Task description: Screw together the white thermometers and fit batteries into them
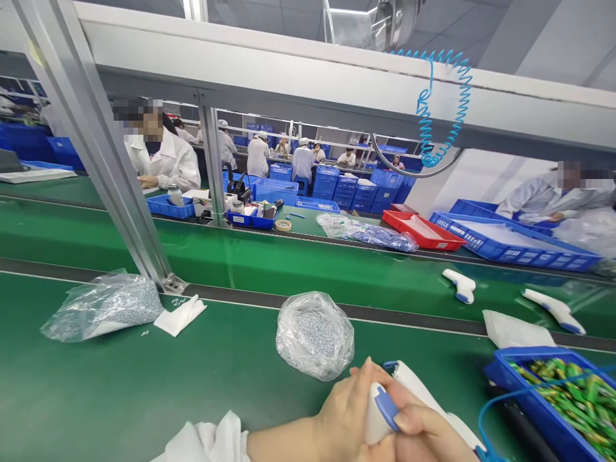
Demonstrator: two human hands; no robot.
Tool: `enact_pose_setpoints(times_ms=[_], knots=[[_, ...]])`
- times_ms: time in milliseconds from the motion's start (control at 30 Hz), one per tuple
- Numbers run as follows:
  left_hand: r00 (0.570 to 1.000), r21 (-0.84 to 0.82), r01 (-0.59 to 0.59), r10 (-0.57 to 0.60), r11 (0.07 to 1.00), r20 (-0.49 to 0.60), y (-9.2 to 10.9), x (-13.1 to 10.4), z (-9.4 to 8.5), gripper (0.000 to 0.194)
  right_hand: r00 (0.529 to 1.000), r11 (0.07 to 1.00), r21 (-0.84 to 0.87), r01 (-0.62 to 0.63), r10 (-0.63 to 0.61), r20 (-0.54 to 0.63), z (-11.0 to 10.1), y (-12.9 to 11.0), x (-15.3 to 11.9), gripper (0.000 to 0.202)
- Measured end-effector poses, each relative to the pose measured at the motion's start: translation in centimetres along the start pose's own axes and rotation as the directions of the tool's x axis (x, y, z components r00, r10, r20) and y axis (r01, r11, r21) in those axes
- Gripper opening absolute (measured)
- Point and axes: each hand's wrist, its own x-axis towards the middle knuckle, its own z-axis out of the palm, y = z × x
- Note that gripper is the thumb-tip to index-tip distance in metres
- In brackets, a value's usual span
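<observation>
Got a rounded white-and-blue plastic piece (376,422) clasped in both hands (341,404) (428,427), lower centre, so probably unfinished. Looks done with two pistol-shaped white-and-blue plastic units (461,284) (556,310) at right.

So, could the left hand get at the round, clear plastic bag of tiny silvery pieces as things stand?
Probably yes: the left hand is close to the bag, with nothing visible between them. But it is on a white plastic device with a blue part, so it may need to let go first.
</observation>
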Motion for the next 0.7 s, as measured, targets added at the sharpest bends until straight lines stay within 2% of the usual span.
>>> enact_pose_setpoints(times_ms=[100,233,300,400,467,700], knots=[[0.998,0.003,0.055,-0.055,0.999,0.039,-0.2,0.2,-0.3,0.083,0.992,0.988,-0.13,0.079,-0.091,-0.091,-0.8,0.8,0.0,0.043],[0.969,0.068,0.201,-0.209,0.977,0.131,-0.6,0.3,-0.7,0.093,0.904,0.892,-0.393,0.222,-0.339,-0.259,-2.2,1.4,0.8,0.048],[0.967,0.112,0.214,-0.226,0.97,0.115,-0.6,0.3,-0.8,0.092,0.915,0.898,-0.389,0.208,-0.319,-0.246,-2.3,1.1,1.1,0.049],[0.992,0.129,0.116,-0.121,0.985,0.031,-0.3,0.1,-1.0,0.085,0.976,0.944,-0.312,0.106,-0.158,-0.147,-1.4,0.5,1.0,0.049],[0.999,0.154,0.049,-0.048,0.987,-0.007,-0.1,-0.2,-1.1,0.081,0.989,0.957,-0.276,0.087,-0.116,-0.091,-0.5,0.4,0.8,0.047],[0.997,0.191,0.038,-0.025,0.981,-0.07,0.2,-0.5,-1.6,0.08,0.971,0.936,-0.299,0.186,-0.221,-0.09,1.3,2.2,0.8,0.037]])
